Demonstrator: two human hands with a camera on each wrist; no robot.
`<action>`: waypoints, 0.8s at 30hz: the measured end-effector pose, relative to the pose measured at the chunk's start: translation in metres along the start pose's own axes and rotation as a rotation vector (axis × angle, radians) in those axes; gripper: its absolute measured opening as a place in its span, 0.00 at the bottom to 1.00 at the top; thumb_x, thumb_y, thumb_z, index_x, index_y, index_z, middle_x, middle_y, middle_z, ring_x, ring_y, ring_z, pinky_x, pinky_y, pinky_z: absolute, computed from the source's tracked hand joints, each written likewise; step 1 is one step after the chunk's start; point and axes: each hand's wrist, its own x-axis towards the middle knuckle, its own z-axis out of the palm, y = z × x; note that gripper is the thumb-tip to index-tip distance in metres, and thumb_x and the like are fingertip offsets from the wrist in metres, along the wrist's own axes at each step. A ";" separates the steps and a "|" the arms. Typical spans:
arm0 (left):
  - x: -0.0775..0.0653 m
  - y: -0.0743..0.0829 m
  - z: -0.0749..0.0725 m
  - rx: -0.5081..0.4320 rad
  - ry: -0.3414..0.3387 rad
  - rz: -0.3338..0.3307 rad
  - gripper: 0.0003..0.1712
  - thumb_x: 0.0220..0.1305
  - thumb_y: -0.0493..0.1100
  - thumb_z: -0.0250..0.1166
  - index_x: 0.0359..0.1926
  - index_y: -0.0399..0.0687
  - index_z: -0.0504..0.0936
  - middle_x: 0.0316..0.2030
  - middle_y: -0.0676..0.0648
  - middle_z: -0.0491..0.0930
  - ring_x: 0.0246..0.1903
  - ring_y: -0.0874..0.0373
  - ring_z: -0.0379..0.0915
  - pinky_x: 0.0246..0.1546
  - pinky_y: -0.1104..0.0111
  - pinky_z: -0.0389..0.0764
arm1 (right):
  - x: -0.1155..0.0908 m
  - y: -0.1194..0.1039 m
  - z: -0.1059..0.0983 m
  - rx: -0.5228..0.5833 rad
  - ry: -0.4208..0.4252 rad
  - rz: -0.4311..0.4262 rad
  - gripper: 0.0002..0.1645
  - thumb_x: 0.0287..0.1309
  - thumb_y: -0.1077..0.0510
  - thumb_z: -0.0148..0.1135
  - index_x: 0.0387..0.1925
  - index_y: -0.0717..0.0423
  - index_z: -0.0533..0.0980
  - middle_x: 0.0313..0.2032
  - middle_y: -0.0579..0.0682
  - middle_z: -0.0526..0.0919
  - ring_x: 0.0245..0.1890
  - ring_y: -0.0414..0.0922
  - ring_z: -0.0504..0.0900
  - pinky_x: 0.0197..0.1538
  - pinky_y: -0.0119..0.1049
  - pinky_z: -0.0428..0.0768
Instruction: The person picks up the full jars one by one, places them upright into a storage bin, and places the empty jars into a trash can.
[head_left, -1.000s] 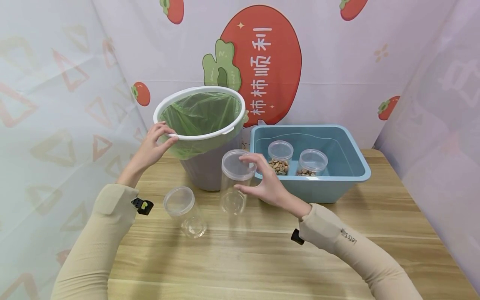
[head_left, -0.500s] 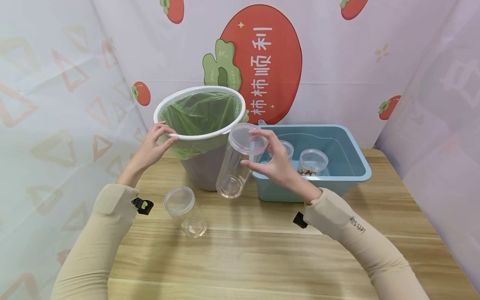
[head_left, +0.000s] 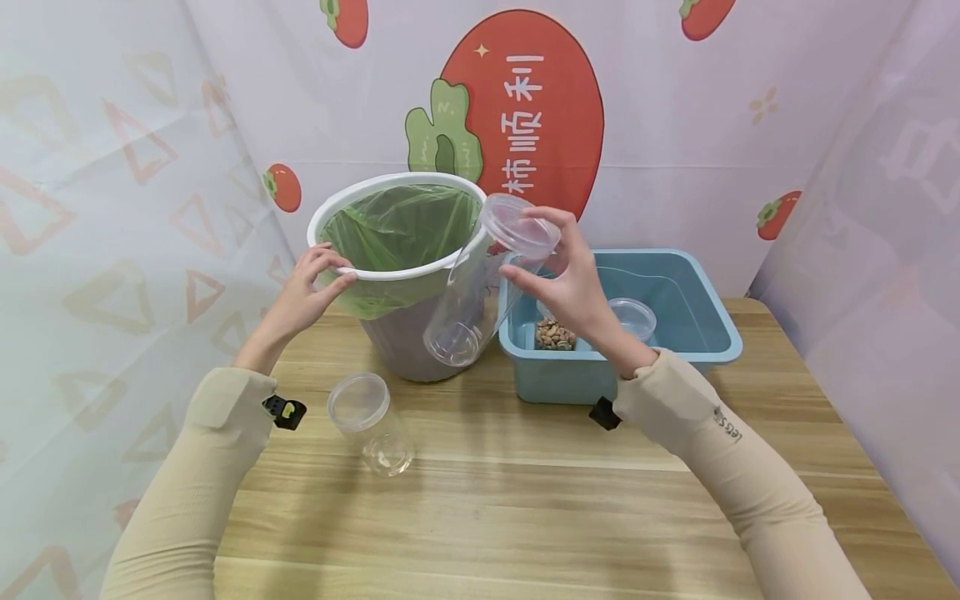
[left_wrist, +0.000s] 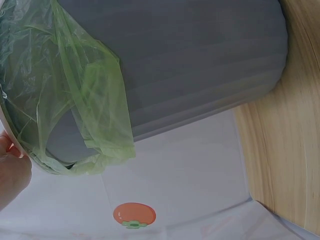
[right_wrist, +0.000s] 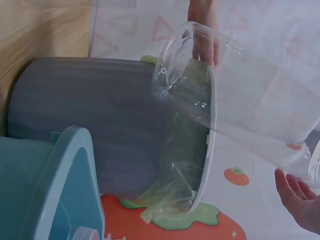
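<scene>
My left hand (head_left: 309,287) pinches the white rim of a grey trash can (head_left: 411,333) lined with a green bag (head_left: 390,229). In the left wrist view, my left fingers show at that rim, by the bag's overhang (left_wrist: 107,95). My right hand (head_left: 566,275) grips a tall clear lidded jar (head_left: 480,279) near its lid. Raised off the table, this jar tilts with its base toward the lower left, in front of the can's right side. Nothing shows inside it. A second clear jar (head_left: 371,425) stands on the table, left of centre.
Right of the trash can sits a blue plastic bin (head_left: 675,358). It holds a short jar of nuts (head_left: 556,333) and another short clear jar (head_left: 633,317), partly hidden behind my right hand. Patterned curtains enclose the wooden table (head_left: 480,517) at the back and sides.
My right hand has lifted the tall jar up and to the right, tilting it more. My left hand stays on the rim, and the other jar has not moved.
</scene>
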 end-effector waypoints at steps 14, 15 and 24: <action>0.000 0.001 0.000 0.004 -0.007 -0.011 0.06 0.55 0.26 0.57 0.35 0.25 0.72 0.43 0.29 0.64 0.58 0.33 0.46 0.57 0.44 0.46 | 0.030 -0.007 -0.017 0.167 0.148 0.056 0.30 0.47 0.59 0.62 0.53 0.50 0.61 0.49 0.54 0.68 0.47 0.50 0.72 0.42 0.34 0.77; 0.000 0.001 0.000 0.005 -0.005 -0.006 0.06 0.54 0.26 0.57 0.34 0.25 0.72 0.43 0.29 0.64 0.58 0.33 0.46 0.57 0.44 0.46 | 0.032 -0.007 -0.018 0.174 0.164 0.058 0.30 0.47 0.59 0.62 0.53 0.50 0.61 0.49 0.54 0.68 0.47 0.50 0.73 0.42 0.35 0.77; 0.000 -0.001 0.000 -0.001 -0.010 -0.001 0.06 0.55 0.27 0.57 0.34 0.25 0.72 0.43 0.30 0.64 0.58 0.33 0.46 0.57 0.44 0.45 | 0.051 -0.004 -0.018 0.230 0.252 0.098 0.30 0.47 0.60 0.60 0.53 0.51 0.60 0.48 0.55 0.70 0.47 0.48 0.73 0.45 0.38 0.76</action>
